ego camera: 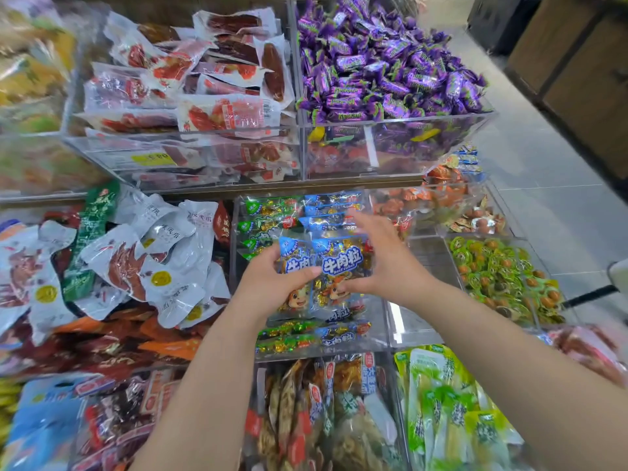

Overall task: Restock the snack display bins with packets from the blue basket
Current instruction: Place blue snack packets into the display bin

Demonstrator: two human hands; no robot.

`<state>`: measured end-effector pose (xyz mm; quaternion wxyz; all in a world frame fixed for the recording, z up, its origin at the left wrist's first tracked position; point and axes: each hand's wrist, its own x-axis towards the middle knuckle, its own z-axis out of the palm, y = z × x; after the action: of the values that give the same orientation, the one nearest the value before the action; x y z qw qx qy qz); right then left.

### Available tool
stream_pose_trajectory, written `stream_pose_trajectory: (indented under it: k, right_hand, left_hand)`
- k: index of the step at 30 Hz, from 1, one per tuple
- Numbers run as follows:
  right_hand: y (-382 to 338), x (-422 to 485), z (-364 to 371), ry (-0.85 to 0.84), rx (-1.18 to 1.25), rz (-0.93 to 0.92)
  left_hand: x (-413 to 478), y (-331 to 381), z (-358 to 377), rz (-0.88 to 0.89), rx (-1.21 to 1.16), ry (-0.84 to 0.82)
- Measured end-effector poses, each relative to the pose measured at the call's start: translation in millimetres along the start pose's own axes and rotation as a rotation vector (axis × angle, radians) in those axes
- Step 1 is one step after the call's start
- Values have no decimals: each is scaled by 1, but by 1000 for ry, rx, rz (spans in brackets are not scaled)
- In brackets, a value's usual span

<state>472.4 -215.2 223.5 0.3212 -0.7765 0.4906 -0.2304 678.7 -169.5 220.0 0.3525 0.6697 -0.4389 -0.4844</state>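
Top shelf: clear bin (390, 147) heaped with purple sweets (390, 62); beside it, to left, red meat packets (204, 79). Lower shelf, left: loose pile of white packets (153, 260). Centre: middle bin (382, 321), part filled with green and blue packets. Just above it, two blue-topped beef packets (341, 263) side by side, upright, faces toward viewer. Left grip (272, 280) clasps left packet, thumb across front. Right grip (387, 263) clasps right packet, thumb on front, fingers behind.
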Motion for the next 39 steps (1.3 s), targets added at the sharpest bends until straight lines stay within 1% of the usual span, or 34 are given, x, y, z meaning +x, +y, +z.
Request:
stream_pose_trajectory:
  k: [2, 3, 5, 9, 12, 14, 17, 19, 21, 24, 25, 29, 35, 39]
  right_hand:
    - [-2, 7, -3, -113, -196, -35]
    - [-3, 10, -5, -163, -251, -21]
    - [-3, 17, -10, -227, -319, 24]
    - [0, 30, -19, -201, -413, 161]
    - [-6, 41, -4, -254, -610, 195]
    - [-10, 46, 5, -295, -731, 224]
    - [-13, 50, 7, -369, -802, 334]
    - [-15, 49, 8, -378, -851, 361]
    - [-17, 48, 3, -365, -842, 343]
    - [-21, 46, -14, -329, -712, 361]
    - [-23, 46, -18, -320, -708, 373]
    - [-38, 46, -17, -307, -811, 425]
    - [-50, 58, -28, -214, -802, 485]
    - [-56, 62, 2, -309, -824, 471]
  left_hand:
    - [-1, 2, 0, -3, -6, -22]
    - [-1, 2, -1, 4, -7, -20]
    - [0, 0, -7, 12, -44, 34]
    - [3, -2, -27, 10, -205, 226]
    - [2, 0, -36, 37, -298, 323]
    - [1, 4, -38, 52, -306, 353]
    - [-2, 5, -41, 66, -280, 347]
    - [-4, 4, -43, 79, -228, 331]
    - [-5, 2, -44, 83, -191, 297]
    - [-4, 0, -42, 67, -195, 240]
    - [-2, -1, -41, 60, -205, 234]
    - [3, -1, -37, 36, -176, 241]
    - [3, -3, -36, 39, -81, 267]
    - [1, -1, -36, 43, -53, 277]
